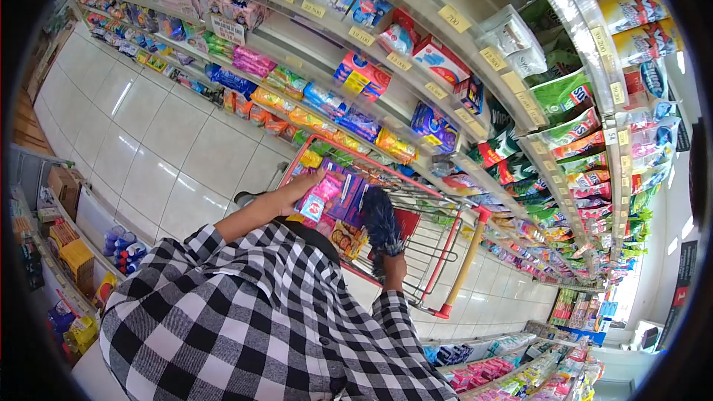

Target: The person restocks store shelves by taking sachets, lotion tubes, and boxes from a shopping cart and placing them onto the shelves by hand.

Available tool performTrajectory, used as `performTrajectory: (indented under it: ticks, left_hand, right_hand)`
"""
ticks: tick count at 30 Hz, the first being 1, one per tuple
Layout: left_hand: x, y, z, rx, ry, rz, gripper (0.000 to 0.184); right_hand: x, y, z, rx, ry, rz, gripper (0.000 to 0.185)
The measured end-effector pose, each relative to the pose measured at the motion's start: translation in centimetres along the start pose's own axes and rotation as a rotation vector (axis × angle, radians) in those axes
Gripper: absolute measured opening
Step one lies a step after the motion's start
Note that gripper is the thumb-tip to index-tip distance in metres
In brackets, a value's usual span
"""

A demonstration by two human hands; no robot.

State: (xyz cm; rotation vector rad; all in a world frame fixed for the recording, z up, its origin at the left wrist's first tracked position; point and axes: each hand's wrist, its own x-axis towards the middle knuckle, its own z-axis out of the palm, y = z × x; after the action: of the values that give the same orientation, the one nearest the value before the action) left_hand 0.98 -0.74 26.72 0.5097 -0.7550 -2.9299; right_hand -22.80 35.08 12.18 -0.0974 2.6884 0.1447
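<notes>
My left hand (295,191) is closed round a small pink packet (322,194) with a white and blue patch on its front. It is held above the shopping cart (443,261). My right hand (394,270) grips a dark blue fluffy duster (381,217), whose bushy head points up across the cart. Inside the cart, beneath my hands, lie purple boxes (351,204) and a carton with faces printed on it (344,238). Fluff hides part of my right fingers.
Shelves with price tags run along the far side, stocked with bagged refills (562,94), boxes (441,59) and colourful packs (361,76). The cart has a yellow handle (465,262). Another shelf (78,230) stands at lower left. Pale floor tiles (152,134) stretch along the aisle.
</notes>
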Motion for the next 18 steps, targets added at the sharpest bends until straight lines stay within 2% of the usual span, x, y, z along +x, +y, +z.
performTrajectory:
  ticks: [4, 9, 11, 12, 13, 15, 16, 18]
  left_hand:
    - [-0.3, -0.3, 0.6, 0.098, 0.040, 0.010, 0.048]
    - [0.4, -0.8, -0.1, 0.057, 0.055, 0.005, 0.049]
    - [0.6, -0.7, -0.2, 0.054, 0.097, 0.011, 0.049]
    - [0.4, -0.4, 0.6, 0.062, 0.190, 0.037, 0.049]
    - [0.3, -0.6, 0.0, 0.062, 0.200, 0.035, 0.049]
    - [0.3, -0.2, -0.3, -0.061, 0.172, 0.032, 0.063]
    - [0.0, 0.3, 0.1, -0.099, 0.179, 0.023, 0.069]
    - [0.1, 0.1, -1.3, -0.130, 0.180, 0.011, 0.070]
  right_hand:
    - [-0.4, -1.3, -0.6, -0.058, -0.015, 0.063, 0.072]
    - [2.2, -0.3, 0.4, -0.043, -0.022, 0.046, 0.073]
    - [2.6, 0.3, 0.7, -0.041, -0.038, 0.043, 0.074]
    - [2.3, 0.3, 0.4, -0.008, -0.030, 0.021, 0.074]
    - [0.8, 0.0, -0.5, 0.012, -0.027, 0.025, 0.073]
    - [-3.0, -1.3, -3.2, 0.051, -0.022, 0.031, 0.072]
    - [-5.6, -1.8, -4.3, 0.102, 0.054, 0.055, 0.070]
    - [-8.2, -1.7, -3.8, 0.164, 0.173, 0.060, 0.065]
